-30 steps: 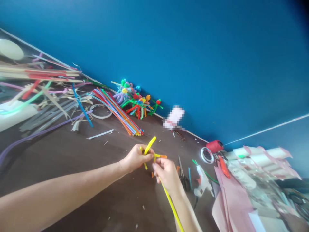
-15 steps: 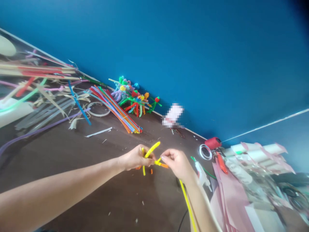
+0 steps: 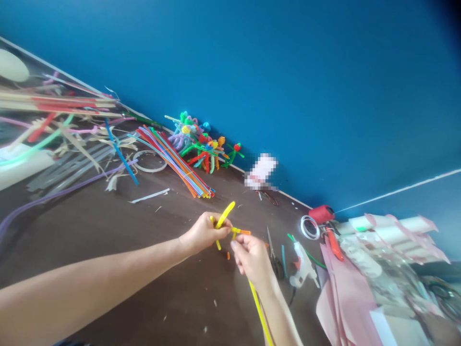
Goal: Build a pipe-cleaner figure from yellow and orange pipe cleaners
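Note:
Between the thumb and fingers of my left hand is a small pipe-cleaner figure with yellow limbs. An orange tip pokes out on its right side. My right hand pinches a yellow pipe cleaner just below that tip; its long tail runs down past my right wrist. Where the strand meets the figure is partly covered by my fingers. A short orange scrap lies on the dark table beneath the hands.
Ahead lie a bundle of coloured pipe cleaners and a heap of pipe-cleaner figures. Scissors and a white glue gun are right of my hand, near pink sheets and a red spool. Sticks crowd the left.
My right hand has shifted left and down, its pinch now below the orange tip. That tip points more level. The scissors and the glue gun's body have come into sight beside my right hand.

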Demonstrator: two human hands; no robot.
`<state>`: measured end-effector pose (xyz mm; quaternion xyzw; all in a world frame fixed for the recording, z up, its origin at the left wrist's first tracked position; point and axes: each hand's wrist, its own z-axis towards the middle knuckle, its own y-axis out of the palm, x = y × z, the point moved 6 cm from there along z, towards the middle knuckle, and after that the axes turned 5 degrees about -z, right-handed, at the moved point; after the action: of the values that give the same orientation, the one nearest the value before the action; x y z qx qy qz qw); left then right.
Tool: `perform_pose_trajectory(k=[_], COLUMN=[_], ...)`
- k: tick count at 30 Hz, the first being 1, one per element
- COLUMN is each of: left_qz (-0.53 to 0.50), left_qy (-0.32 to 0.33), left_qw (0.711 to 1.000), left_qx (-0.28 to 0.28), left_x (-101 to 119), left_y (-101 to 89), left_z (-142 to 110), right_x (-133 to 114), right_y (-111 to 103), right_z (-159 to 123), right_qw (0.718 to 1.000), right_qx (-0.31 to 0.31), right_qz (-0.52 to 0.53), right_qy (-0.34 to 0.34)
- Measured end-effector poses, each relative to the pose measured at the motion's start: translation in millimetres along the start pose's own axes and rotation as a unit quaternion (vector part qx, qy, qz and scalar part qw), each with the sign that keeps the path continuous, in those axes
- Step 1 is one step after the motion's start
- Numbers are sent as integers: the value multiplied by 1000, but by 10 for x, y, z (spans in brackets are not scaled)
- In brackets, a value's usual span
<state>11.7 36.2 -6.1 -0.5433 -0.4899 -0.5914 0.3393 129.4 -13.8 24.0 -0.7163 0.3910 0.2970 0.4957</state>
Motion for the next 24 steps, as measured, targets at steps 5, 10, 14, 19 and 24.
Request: perform_pose_trajectory(k=[5,10,14,19,24], left_qz=[108,112,12,-132,-156], left_qy=[52,43,-36,-88,-85], left_qw=[993,989,985,973,979], left_qx=[-12,-86,-168,-165,-102], left_x=[75,116,48,-6,-29], left_y=[9,87,154,140,84], left_z=[-6,-35,-74,-83,-37], right_x=[-206,-434,-400,-93,23], right_y=[-110,-302,-429,-330,-155], right_z=[-146,-229,-96,98,71], right_qw=[980,943,971,998,999], right_qx=[59,93,56,-63,-27], right_qz=[-177,-296,-210,-1,30], right_qy=[-65,-118,-103,-9,-22])
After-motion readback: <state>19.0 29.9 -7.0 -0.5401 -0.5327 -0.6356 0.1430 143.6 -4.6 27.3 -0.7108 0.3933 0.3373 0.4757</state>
